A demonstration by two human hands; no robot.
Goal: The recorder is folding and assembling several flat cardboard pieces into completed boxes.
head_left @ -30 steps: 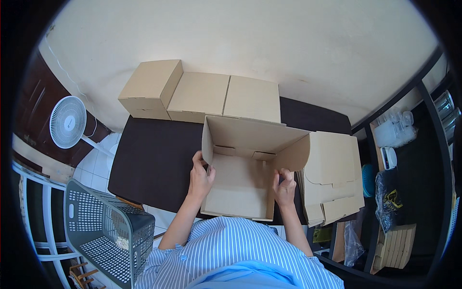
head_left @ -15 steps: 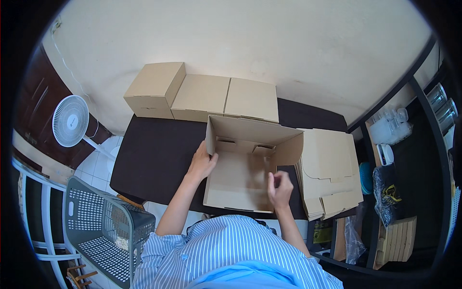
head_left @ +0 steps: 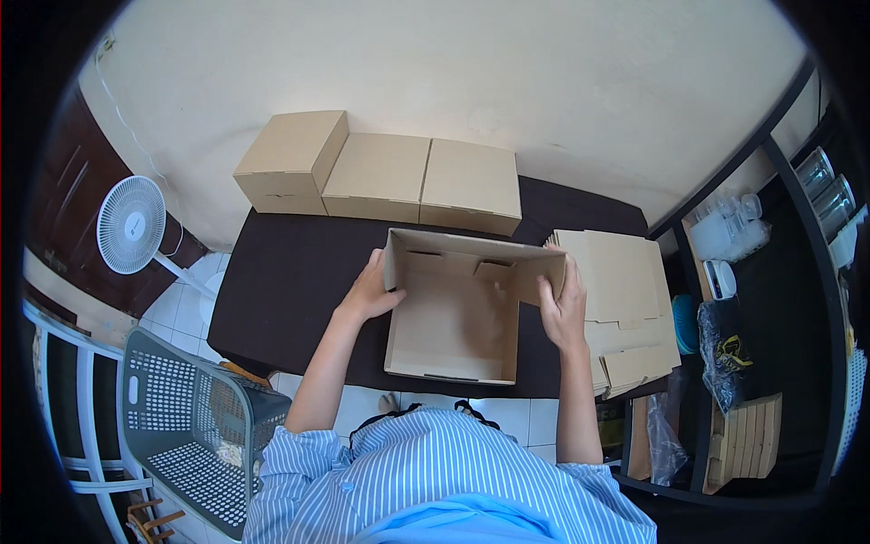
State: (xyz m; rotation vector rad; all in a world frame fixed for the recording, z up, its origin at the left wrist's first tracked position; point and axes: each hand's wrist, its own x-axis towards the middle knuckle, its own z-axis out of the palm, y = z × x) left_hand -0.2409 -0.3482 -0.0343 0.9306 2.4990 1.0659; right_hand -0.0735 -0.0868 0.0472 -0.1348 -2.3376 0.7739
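An open cardboard box (head_left: 453, 326) sits on the dark table in front of me, its lid raised along the far side with side flaps standing. My left hand (head_left: 370, 288) grips the left side flap, thumb toward me and the fingers partly hidden behind the cardboard. On the other side my right hand (head_left: 565, 313) holds the right flap, its thumb on the inner face and fingers outside. Tucked tabs show inside the box along its back wall.
Along the wall stand three closed cardboard boxes (head_left: 376, 172). Flat cardboard sheets (head_left: 625, 272) are stacked at the table's right. A grey laundry basket (head_left: 186, 417) and white fan (head_left: 132, 225) stand left; black shelving (head_left: 787, 181) with plastic containers rises at right.
My right hand has moved from beside the box's near right edge up and outward, and now grips the right flap. The left hand stays on the left flap.
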